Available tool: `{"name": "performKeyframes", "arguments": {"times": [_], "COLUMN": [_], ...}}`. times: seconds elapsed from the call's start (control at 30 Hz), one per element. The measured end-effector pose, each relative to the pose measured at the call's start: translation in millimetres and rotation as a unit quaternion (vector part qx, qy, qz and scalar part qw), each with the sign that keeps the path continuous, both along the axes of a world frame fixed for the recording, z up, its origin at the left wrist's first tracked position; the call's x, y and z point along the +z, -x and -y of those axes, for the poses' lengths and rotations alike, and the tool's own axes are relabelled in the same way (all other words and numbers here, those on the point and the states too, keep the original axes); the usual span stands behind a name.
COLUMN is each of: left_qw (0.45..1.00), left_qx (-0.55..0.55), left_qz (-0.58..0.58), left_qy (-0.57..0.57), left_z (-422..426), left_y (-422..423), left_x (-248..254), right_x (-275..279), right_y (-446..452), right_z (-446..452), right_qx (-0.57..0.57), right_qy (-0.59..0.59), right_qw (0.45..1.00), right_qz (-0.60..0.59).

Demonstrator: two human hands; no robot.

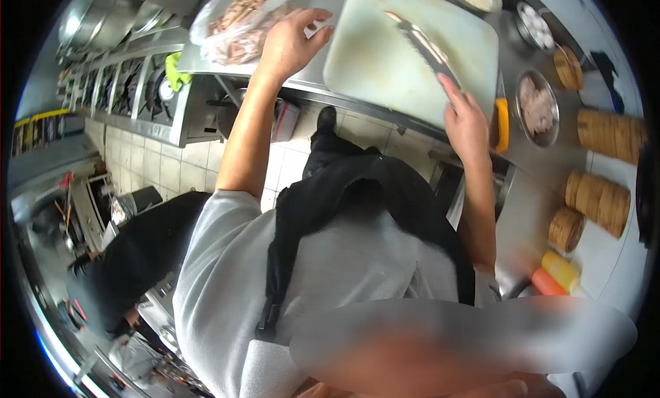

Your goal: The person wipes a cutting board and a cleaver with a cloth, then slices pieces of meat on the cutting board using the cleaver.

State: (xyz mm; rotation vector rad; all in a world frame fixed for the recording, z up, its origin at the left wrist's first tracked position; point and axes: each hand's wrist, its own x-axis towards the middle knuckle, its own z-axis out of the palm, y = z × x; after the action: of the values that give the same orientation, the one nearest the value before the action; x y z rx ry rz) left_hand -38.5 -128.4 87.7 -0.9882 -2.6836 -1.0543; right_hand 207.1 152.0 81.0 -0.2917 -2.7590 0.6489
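Note:
My right hand (467, 119) is closed around the handle of a knife (427, 52). Its blade lies over the white cutting board (371, 68), alongside a thin pale strip (433, 48) that may be meat. To the left, my left hand (295, 44) is open, fingers apart and slightly curled, just off the board's left edge. Beside that hand is a clear plastic bag (240, 23) holding pale pink pieces of what looks like raw meat. Whether the left hand touches the bag I cannot tell.
On the right stand a metal bowl of pale meat (537, 109), a bowl of white round things (535, 25), bamboo steamers (598, 202) and squeeze bottles (558, 271). A yellow-orange object (502, 125) sits by the board. A stove (130, 95) is left; another person (130, 260) is behind.

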Motion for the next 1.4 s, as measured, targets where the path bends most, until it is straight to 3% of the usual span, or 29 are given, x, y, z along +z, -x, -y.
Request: {"name": "performKeyframes", "arguments": {"times": [0.03,0.1,0.17,0.23,0.3,0.37,0.43,0.47,0.5,0.57,0.7,0.77,0.8,0.9,0.93,0.97,1.0,1.03,1.07,1.17,1.23,1.27,1.3,1.33,1.37,1.4], "left_qw": [0.998,0.999,0.980,0.985,0.972,0.967,0.939,0.922,0.922,0.885,0.876,0.856,0.860,0.956,0.960,0.952,0.984,0.995,0.987,0.964,0.983,0.995,0.991,0.995,0.995,0.983], "left_qx": [-0.017,-0.044,-0.128,-0.137,-0.215,-0.242,-0.300,-0.342,-0.343,-0.348,-0.339,-0.341,-0.335,-0.179,-0.162,0.094,0.019,0.092,0.087,0.122,0.131,0.073,0.078,0.068,-0.005,-0.117], "left_qz": [-0.041,-0.009,-0.135,-0.092,-0.098,-0.061,0.067,0.150,0.150,0.293,0.325,0.387,0.384,0.215,0.195,0.284,0.069,0.013,0.023,-0.158,-0.064,-0.053,-0.036,0.004,-0.014,-0.130], "left_qy": [-0.034,-0.017,-0.076,-0.039,0.012,0.050,0.152,0.103,0.103,0.097,0.112,-0.035,-0.035,-0.089,-0.117,-0.059,-0.164,0.020,0.137,0.173,0.114,0.038,0.100,0.071,0.100,0.062], "left_z": [-11.5,-33.6,-52.9,-66.3,-80.5,-88.6,-92.9,-93.3,-93.2,-93.2,-91.2,-80.9,-72.1,-31.4,-12.9,-13.6,13.8,23.5,40.4,46.5,16.1,4.3,-16.3,-36.1,-59.1,-77.4], "left_y": [-8.2,-16.4,-13.6,-22.9,-20.2,-14.6,-13.2,-11.3,-10.9,-10.6,3.6,15.9,20.9,35.6,69.2,26.0,81.8,80.2,92.6,88.9,63.5,66.9,55.9,49.5,55.6,78.9], "left_x": [2.7,2.4,-7.7,-4.9,-10.6,-15.6,-9.9,-8.3,-7.8,-7.2,-20.5,-41.1,-37.7,-2.8,-12.6,70.7,19.5,65.2,76.2,79.6,92.7,74.6,74.4,55.3,38.8,-5.5], "right_x": [2.1,5.0,6.8,6.6,6.7,8.7,15.2,17.6,19.9,25.4,34.6,37.3,38.3,33.5,29.9,25.7,21.7,19.4,19.1,18.6,15.6,13.4,10.9,8.6,7.1,5.6], "right_y": [-2.7,-4.5,-7.9,-11.2,-15.0,-17.7,-20.5,-21.4,-22.6,-24.7,-27.1,-29.0,-30.4,-33.2,-36.7,-38.8,-41.2,-43.6,-47.0,-57.3,-64.8,-67.8,-70.7,-73.3,-75.7,-78.3], "right_z": [1.4,4.4,6.6,5.2,5.4,7.1,10.5,11.2,12.0,13.8,21.2,25.0,27.5,27.9,24.6,20.8,16.4,12.3,8.6,-2.0,-7.5,-8.7,-11.0,-12.5,-12.8,-13.8], "right_qx": [-0.014,0.005,0.003,0.037,0.054,0.073,0.094,0.093,0.103,0.113,0.152,0.171,0.164,0.146,0.125,0.125,0.110,0.093,0.087,0.040,0.009,0.004,-0.007,-0.019,-0.025,-0.038], "right_qy": [-0.001,-0.032,-0.032,-0.094,-0.106,-0.119,-0.136,-0.136,-0.155,-0.174,-0.170,-0.157,-0.132,-0.070,-0.036,-0.036,-0.037,-0.039,-0.040,-0.016,0.012,0.012,0.015,0.018,0.016,0.017], "right_qw": [1.000,0.999,0.998,0.994,0.992,0.990,0.986,0.986,0.982,0.978,0.973,0.972,0.977,0.985,0.990,0.990,0.992,0.994,0.994,0.997,0.998,0.998,0.999,0.999,0.999,0.998], "right_qz": [0.009,0.037,0.045,0.046,0.042,0.037,0.035,0.035,0.035,0.034,0.031,0.028,0.045,0.055,0.059,0.060,0.052,0.042,0.041,0.062,0.059,0.059,0.051,0.043,0.042,0.045]}}
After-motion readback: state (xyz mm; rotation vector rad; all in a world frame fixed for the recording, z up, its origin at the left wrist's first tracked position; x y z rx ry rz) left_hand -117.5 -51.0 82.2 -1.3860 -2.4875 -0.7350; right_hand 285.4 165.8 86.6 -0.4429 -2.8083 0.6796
